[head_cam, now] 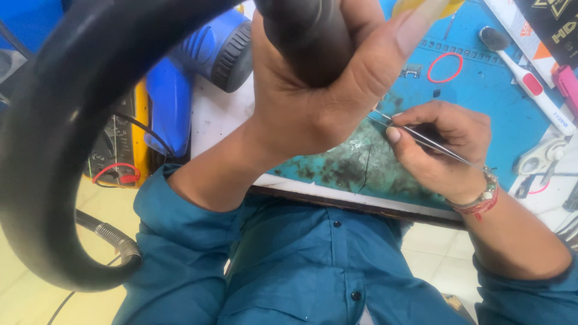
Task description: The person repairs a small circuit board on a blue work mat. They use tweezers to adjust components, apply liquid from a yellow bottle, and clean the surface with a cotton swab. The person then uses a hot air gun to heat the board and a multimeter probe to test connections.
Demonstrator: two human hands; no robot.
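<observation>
Left hand (313, 90) wrapped tight round a dark handle (307, 36), held upright close to the camera; thick black hose (54, 120) loops off it to the left; right hand (442, 150) low on the blue mat (494, 84), fingers pinched on thin tweezers (421, 137); tweezers' long axis runs up-left, tips aimed under the left hand at the scorched patch (355, 162); what the tips grip is hidden, can't tell; right hand is nearer the patch; toothbrush (530, 78) and red ring (445, 67) well apart, upper right.
</observation>
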